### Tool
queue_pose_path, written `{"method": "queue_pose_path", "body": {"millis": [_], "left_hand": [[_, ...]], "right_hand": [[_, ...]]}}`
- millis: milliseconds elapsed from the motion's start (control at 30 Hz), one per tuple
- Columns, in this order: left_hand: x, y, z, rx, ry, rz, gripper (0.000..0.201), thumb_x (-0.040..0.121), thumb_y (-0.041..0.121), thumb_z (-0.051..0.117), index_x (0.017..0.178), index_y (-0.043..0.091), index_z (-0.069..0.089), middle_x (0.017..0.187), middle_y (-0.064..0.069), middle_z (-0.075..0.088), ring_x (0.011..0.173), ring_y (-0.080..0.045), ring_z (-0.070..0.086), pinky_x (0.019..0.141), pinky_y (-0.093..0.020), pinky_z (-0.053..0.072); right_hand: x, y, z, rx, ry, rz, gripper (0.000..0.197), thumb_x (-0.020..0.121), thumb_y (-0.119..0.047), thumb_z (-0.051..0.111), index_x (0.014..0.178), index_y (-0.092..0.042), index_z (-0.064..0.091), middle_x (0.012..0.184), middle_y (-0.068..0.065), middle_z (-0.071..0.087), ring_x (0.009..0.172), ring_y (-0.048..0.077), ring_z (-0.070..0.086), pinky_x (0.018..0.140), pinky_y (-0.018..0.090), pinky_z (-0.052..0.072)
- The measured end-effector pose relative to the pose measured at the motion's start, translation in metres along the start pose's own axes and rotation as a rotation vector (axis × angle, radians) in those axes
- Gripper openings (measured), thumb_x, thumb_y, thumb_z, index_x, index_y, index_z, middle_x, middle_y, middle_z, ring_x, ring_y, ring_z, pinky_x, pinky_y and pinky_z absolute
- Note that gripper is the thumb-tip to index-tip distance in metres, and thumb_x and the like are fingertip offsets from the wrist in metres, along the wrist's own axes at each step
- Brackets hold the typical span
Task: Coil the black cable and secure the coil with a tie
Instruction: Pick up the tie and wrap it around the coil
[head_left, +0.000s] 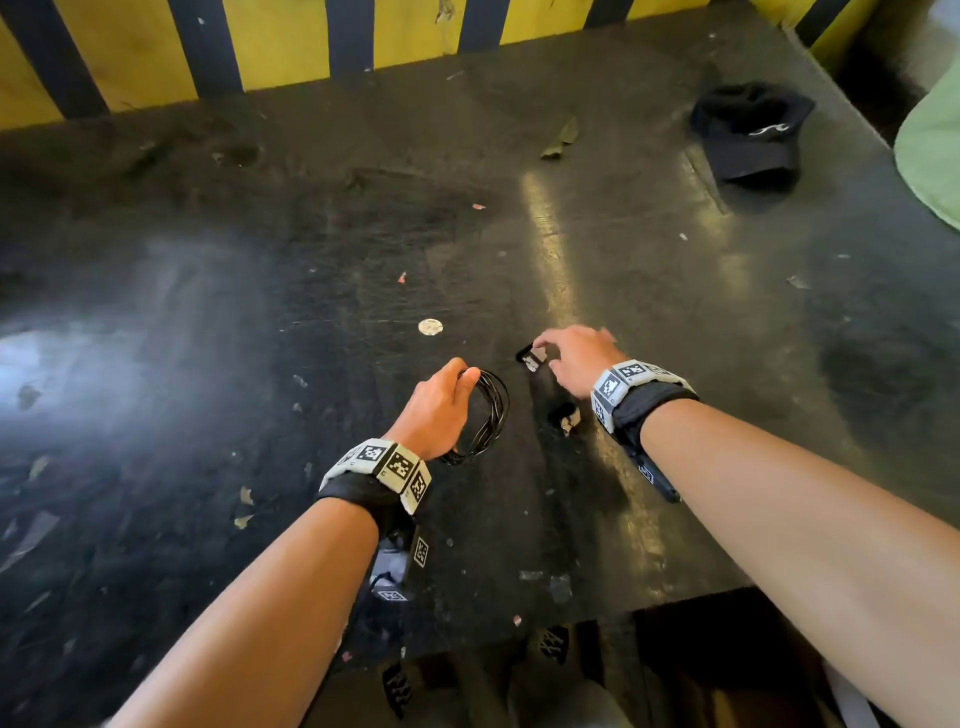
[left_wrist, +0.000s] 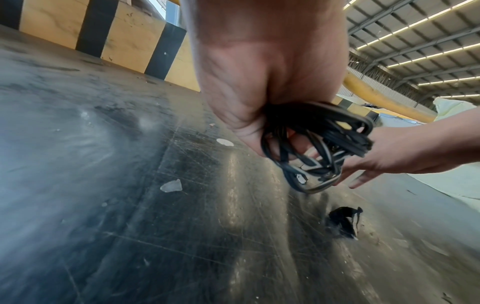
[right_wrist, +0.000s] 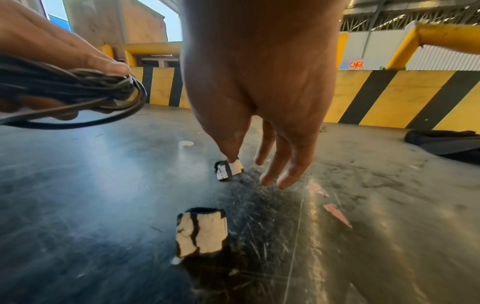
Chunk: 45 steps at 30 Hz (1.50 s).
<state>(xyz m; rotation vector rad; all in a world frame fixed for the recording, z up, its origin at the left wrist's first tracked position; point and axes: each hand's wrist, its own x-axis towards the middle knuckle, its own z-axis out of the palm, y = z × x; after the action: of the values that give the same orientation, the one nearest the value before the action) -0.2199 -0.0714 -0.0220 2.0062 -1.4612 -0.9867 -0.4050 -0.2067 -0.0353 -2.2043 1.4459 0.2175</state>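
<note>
My left hand (head_left: 441, 405) grips a coil of thin black cable (head_left: 491, 410), held a little above the dark table (head_left: 260, 312). The left wrist view shows the coil (left_wrist: 324, 131) bunched in the fist. A small black-and-white tie (head_left: 532, 358) lies on the table just right of the coil. My right hand (head_left: 545, 354) hangs over that tie (right_wrist: 228, 170), thumb tip touching its top, the other fingers straight and loose. A second black-and-white tie piece (right_wrist: 201, 232) lies nearer to me, untouched.
A black cap (head_left: 748, 135) lies at the table's far right. A yellow-and-black striped barrier (head_left: 291, 47) runs along the far edge. The front edge (head_left: 519, 639) drops off near my forearms. Scraps and a white disc (head_left: 430, 327) dot the surface.
</note>
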Motion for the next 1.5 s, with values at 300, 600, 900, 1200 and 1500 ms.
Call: {"method": "queue_pose_path", "body": {"millis": [300, 600, 900, 1200, 1500], "left_hand": [[0.007, -0.009, 0.013, -0.052, -0.013, -0.075, 0.034, 0.108, 0.044, 0.036, 0.085, 0.019, 0.04, 0.065, -0.004, 0.051, 0.055, -0.019, 0.048, 0.053, -0.042, 0.047], [0.005, 0.005, 0.012, 0.002, -0.056, -0.011, 0.03, 0.109, 0.038, 0.036, 0.086, 0.02, 0.041, 0.062, -0.002, 0.051, 0.05, -0.016, 0.047, 0.052, -0.042, 0.046], [-0.012, 0.028, 0.009, -0.048, -0.141, 0.046, 0.031, 0.109, 0.039, 0.035, 0.093, 0.015, 0.043, 0.063, -0.002, 0.047, 0.042, -0.01, 0.041, 0.043, -0.038, 0.044], [-0.023, 0.031, -0.002, 0.009, -0.112, 0.079, 0.03, 0.109, 0.039, 0.036, 0.085, 0.022, 0.04, 0.063, -0.003, 0.049, 0.043, -0.013, 0.044, 0.046, -0.039, 0.043], [-0.036, 0.025, -0.003, 0.029, -0.15, 0.074, 0.032, 0.109, 0.039, 0.035, 0.092, 0.014, 0.044, 0.065, -0.002, 0.049, 0.048, -0.013, 0.042, 0.049, -0.035, 0.04]], "right_hand": [[0.02, -0.001, -0.001, -0.056, -0.028, -0.091, 0.013, 0.095, -0.03, 0.06, 0.103, -0.039, 0.065, 0.112, -0.003, 0.06, 0.109, 0.034, 0.064, 0.109, 0.068, 0.033], [-0.001, -0.001, -0.033, 0.162, -0.258, -0.149, 0.015, 0.098, -0.037, 0.06, 0.101, -0.034, 0.074, 0.116, -0.005, 0.073, 0.115, 0.02, 0.065, 0.109, 0.049, 0.03], [-0.024, -0.005, -0.057, 0.302, -0.469, -0.147, 0.017, 0.103, -0.02, 0.051, 0.092, -0.022, 0.065, 0.088, -0.002, 0.064, 0.089, 0.02, 0.071, 0.071, 0.036, 0.06], [-0.04, -0.018, -0.067, 0.352, -0.488, -0.154, 0.019, 0.103, -0.02, 0.051, 0.089, -0.023, 0.063, 0.087, -0.004, 0.064, 0.086, 0.017, 0.066, 0.065, 0.029, 0.053], [-0.059, -0.037, -0.056, 0.495, -0.492, -0.231, 0.015, 0.101, -0.017, 0.055, 0.095, -0.011, 0.068, 0.093, 0.009, 0.07, 0.082, 0.019, 0.069, 0.083, 0.039, 0.061]]}}
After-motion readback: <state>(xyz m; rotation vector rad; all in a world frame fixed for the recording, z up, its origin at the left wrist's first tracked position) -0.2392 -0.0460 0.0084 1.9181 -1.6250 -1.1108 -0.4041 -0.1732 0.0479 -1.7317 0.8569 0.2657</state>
